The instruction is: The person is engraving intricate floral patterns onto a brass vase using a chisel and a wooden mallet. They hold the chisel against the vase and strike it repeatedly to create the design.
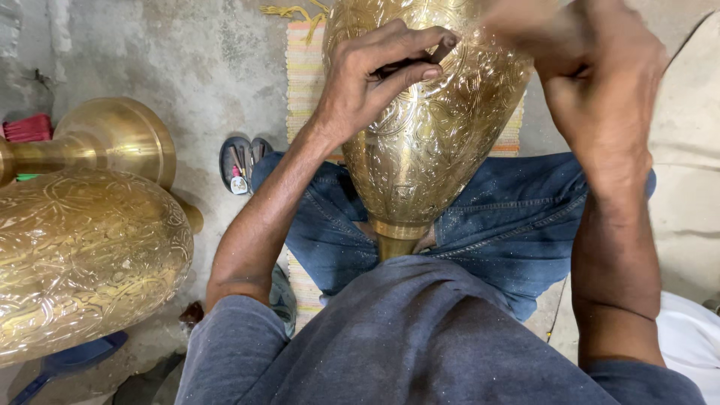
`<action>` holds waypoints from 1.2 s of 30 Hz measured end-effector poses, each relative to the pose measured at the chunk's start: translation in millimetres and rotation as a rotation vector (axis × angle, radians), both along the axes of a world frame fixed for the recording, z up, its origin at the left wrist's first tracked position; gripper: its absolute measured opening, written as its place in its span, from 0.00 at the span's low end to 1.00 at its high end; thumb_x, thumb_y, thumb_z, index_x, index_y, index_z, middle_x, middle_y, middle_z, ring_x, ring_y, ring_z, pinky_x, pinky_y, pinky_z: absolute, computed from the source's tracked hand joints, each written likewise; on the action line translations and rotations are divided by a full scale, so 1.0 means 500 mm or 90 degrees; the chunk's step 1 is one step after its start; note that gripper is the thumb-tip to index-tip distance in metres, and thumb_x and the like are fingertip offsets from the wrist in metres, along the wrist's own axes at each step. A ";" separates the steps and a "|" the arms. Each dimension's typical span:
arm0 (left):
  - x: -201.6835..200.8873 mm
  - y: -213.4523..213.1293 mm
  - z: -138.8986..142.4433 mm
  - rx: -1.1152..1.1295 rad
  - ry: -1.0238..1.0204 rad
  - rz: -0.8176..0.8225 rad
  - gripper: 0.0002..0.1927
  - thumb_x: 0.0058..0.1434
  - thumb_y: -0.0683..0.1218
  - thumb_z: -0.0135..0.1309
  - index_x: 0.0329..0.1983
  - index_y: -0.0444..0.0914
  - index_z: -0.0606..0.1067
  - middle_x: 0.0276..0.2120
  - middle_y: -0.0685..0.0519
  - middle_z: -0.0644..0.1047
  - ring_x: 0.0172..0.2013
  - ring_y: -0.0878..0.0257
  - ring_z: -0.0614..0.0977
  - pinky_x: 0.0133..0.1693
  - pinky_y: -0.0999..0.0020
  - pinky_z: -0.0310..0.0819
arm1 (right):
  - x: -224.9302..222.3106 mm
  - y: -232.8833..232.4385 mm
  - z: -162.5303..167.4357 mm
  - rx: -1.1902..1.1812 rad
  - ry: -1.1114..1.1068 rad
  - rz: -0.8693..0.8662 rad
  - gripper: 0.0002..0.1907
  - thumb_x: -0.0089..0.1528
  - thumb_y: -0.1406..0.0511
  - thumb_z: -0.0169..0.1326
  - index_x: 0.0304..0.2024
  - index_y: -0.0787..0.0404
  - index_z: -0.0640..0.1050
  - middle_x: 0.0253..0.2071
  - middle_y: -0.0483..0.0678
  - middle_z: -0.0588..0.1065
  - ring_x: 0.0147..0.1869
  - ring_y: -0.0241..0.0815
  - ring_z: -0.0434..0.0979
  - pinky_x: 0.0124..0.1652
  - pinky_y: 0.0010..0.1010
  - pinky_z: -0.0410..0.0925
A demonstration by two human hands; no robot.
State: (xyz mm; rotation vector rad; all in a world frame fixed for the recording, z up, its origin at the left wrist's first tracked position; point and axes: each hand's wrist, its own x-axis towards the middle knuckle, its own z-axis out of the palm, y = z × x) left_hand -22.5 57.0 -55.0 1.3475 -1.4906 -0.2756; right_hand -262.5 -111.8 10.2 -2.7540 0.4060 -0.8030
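Observation:
A large engraved brass vase [427, 142] lies across my lap, its narrow foot pointing toward my body. My left hand [375, 75] rests on the vase's upper side and pinches a thin dark metal tool [442, 51] between thumb and fingers, tip against the brass. My right hand [600, 82] is raised over the vase's right side, blurred, fingers closed; what it holds is hidden. My legs in blue jeans [517, 217] sit under the vase.
A second engraved brass vase [82, 255] lies at the left, with a plain brass pedestal piece [105, 139] behind it. A pair of sandals [240, 161] rests on the concrete floor. A striped woven mat [304, 75] lies under me. White cloth [690, 337] is at the lower right.

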 end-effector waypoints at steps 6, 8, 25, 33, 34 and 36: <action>0.004 0.005 0.012 0.032 -0.018 0.019 0.18 0.68 0.44 0.66 0.59 0.37 0.78 0.38 0.51 0.81 0.36 0.63 0.82 0.38 0.64 0.77 | 0.007 0.015 0.008 0.000 0.016 -0.032 0.13 0.57 0.80 0.59 0.41 0.67 0.73 0.40 0.56 0.76 0.44 0.58 0.77 0.46 0.44 0.69; 0.000 0.009 0.016 0.055 -0.019 0.017 0.19 0.66 0.43 0.66 0.59 0.36 0.79 0.37 0.51 0.82 0.33 0.63 0.80 0.35 0.63 0.75 | 0.011 0.017 0.010 0.134 0.000 -0.003 0.10 0.60 0.80 0.57 0.41 0.66 0.74 0.40 0.56 0.76 0.44 0.55 0.78 0.45 0.43 0.70; -0.028 0.025 0.021 0.036 0.007 0.053 0.18 0.68 0.40 0.63 0.60 0.36 0.77 0.41 0.50 0.80 0.41 0.63 0.83 0.43 0.66 0.81 | 0.013 0.037 -0.008 -0.087 0.053 -0.091 0.15 0.60 0.76 0.63 0.45 0.64 0.72 0.39 0.51 0.74 0.44 0.47 0.74 0.47 0.40 0.65; -0.032 0.041 -0.043 -0.023 0.145 0.155 0.13 0.70 0.39 0.60 0.58 0.38 0.78 0.50 0.47 0.81 0.43 0.60 0.86 0.43 0.67 0.86 | 0.015 0.018 -0.074 -0.104 0.016 -0.113 0.15 0.63 0.78 0.61 0.49 0.63 0.73 0.39 0.49 0.74 0.43 0.45 0.75 0.46 0.44 0.69; -0.036 0.055 -0.051 -0.081 0.197 0.199 0.14 0.71 0.39 0.60 0.58 0.38 0.77 0.52 0.45 0.81 0.44 0.59 0.86 0.44 0.66 0.87 | 0.016 0.016 -0.084 0.021 -0.009 -0.130 0.13 0.63 0.77 0.59 0.48 0.64 0.73 0.39 0.50 0.74 0.42 0.45 0.74 0.43 0.43 0.70; -0.052 0.095 -0.068 -0.135 0.306 0.318 0.17 0.72 0.39 0.58 0.62 0.35 0.74 0.50 0.44 0.82 0.45 0.58 0.88 0.47 0.62 0.87 | 0.020 0.025 -0.105 0.276 -0.054 -0.158 0.10 0.64 0.76 0.55 0.47 0.65 0.71 0.40 0.51 0.73 0.39 0.45 0.74 0.37 0.42 0.72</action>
